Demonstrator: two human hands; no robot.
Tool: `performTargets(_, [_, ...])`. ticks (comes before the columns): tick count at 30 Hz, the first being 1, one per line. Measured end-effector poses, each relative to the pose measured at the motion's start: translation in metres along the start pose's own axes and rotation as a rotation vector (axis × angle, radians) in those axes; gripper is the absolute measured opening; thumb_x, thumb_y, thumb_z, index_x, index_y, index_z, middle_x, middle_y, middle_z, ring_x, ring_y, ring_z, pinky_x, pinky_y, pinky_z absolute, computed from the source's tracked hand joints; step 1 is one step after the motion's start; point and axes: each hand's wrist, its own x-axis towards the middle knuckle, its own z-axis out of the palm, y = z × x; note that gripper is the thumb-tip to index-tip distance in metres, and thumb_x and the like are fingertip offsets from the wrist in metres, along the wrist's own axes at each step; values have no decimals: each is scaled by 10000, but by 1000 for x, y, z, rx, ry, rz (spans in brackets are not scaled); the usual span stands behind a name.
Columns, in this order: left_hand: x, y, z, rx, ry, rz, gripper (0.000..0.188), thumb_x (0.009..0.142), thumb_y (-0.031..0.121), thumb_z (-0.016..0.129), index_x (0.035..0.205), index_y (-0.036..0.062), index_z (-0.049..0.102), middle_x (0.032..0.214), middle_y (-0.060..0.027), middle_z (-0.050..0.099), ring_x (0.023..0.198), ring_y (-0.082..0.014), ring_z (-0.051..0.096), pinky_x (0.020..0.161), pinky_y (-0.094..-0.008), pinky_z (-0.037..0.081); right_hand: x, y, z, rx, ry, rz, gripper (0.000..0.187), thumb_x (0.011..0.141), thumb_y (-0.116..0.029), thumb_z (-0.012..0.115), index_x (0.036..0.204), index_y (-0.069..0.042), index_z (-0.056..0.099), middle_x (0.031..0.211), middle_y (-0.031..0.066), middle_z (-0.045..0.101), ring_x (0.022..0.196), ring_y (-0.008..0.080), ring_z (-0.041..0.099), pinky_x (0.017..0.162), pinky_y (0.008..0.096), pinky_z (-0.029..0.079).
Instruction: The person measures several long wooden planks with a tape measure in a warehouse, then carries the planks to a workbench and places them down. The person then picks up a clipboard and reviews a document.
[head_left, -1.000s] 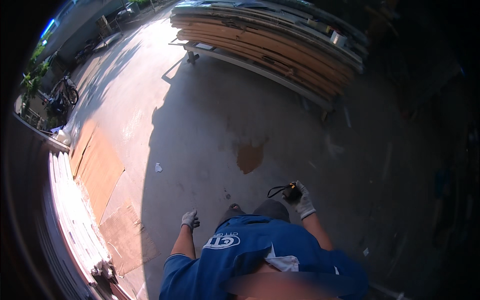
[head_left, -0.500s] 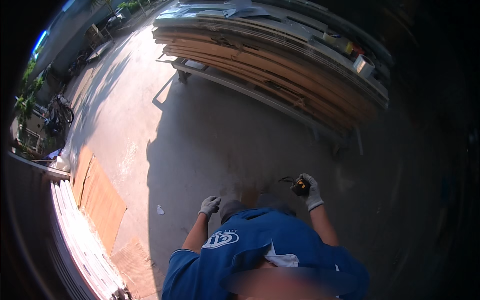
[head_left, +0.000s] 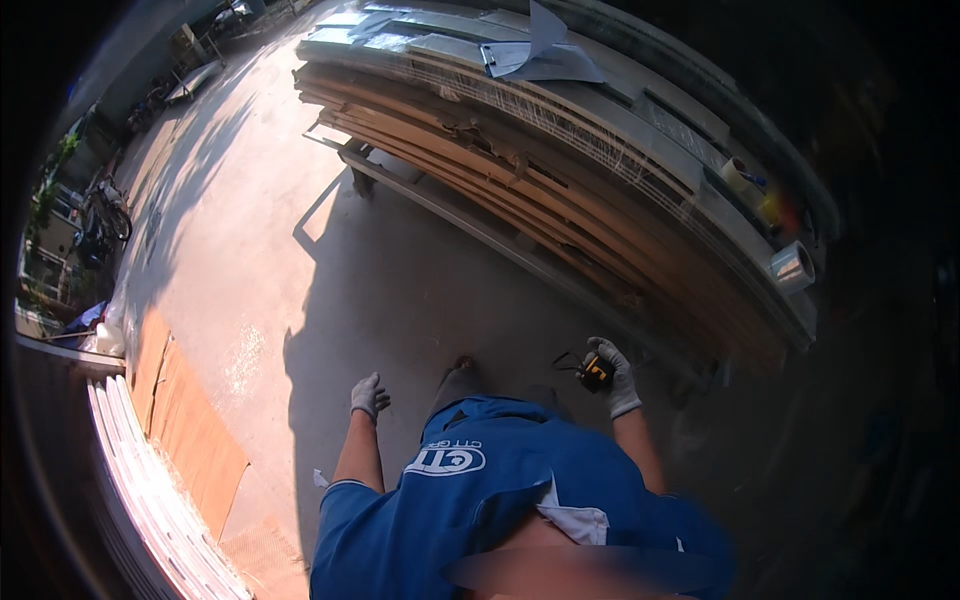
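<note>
My right hand [head_left: 622, 382], in a pale work glove, grips a black and yellow tape measure [head_left: 594, 373] at the right of my body. A dark wrist strap hangs off the tape measure's left side. My left hand [head_left: 370, 397], gloved the same way, hangs in the air over the floor with its fingers apart and nothing in it. Ahead of both hands stands a long stack of wrapped boards [head_left: 560, 170] on a low metal rack [head_left: 450, 200]. Neither hand touches the stack.
On the stack lie a clipboard with papers [head_left: 540, 62], a roll of clear film [head_left: 792, 267] and a smaller tape roll [head_left: 735, 174]. Cardboard sheets [head_left: 195, 430] and white panels [head_left: 150, 500] are at the lower left. Bicycles [head_left: 103, 220] stand by the far left wall.
The stack now appears nearer, with the clipboard on top more fully visible. My left hand has swung outward to the left and its fingers have loosened. The tape measure stays in my right hand.
</note>
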Motion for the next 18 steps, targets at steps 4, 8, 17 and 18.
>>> performTargets(4, [41, 216, 156, 100, -302, 419, 376, 922, 340, 675, 1173, 69, 604, 869, -43, 616, 674, -146, 613, 587, -298, 542, 55, -28, 21, 7, -8, -6, 318, 938, -224, 553, 1191, -31, 544, 783, 101, 637, 678, 232, 646, 645, 413, 581])
performTargets(8, [23, 372, 313, 162, -403, 780, 396, 925, 341, 683, 1183, 47, 621, 923, -38, 653, 719, -125, 624, 634, -273, 532, 126, -59, 25, -38, 25, 20, 366, 940, -224, 552, 1235, -11, 516, 787, 115, 653, 691, 213, 653, 639, 388, 576])
performTargets(17, [7, 562, 471, 325, 29, 851, 670, 817, 467, 766, 1254, 29, 510, 1049, -110, 645, 816, -184, 661, 635, -317, 555, 290, -179, 75, -199, -141, -58, 413, 920, -223, 575, 1265, 1, 539, 786, 102, 652, 692, 169, 639, 650, 288, 526])
performTargets(18, [14, 574, 480, 378, 114, 889, 801, 762, 517, 775, 1302, 2, 485, 1035, -181, 674, 831, -248, 691, 681, -347, 545, 301, -191, 88, -237, -175, -55, 415, 917, -225, 576, 1265, -1, 541, 785, 100, 652, 693, 165, 637, 656, 285, 526])
